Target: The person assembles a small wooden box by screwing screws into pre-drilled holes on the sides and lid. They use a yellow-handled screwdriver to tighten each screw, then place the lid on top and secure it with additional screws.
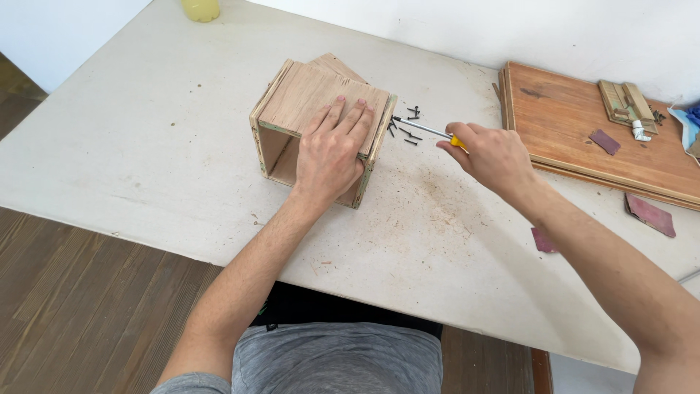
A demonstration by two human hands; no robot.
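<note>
A person's left hand lies flat, fingers pressed together, on top of an open-sided wooden box at centre frame, w/ the box standing on a white table. The right hand, just right of centre, is closed around a yellow-handled screwdriver; its metal shaft points left toward the box's right edge, tip just beside it. Small black screws lie scattered on the table btwn box and screwdriver. Sawdust dusts the surface below the right hand. Upper right: a flat wooden board carrying small wood offcuts. Reddish sandpaper pieces lie at right. A yellow cup sits at the top edge, upper left.
</note>
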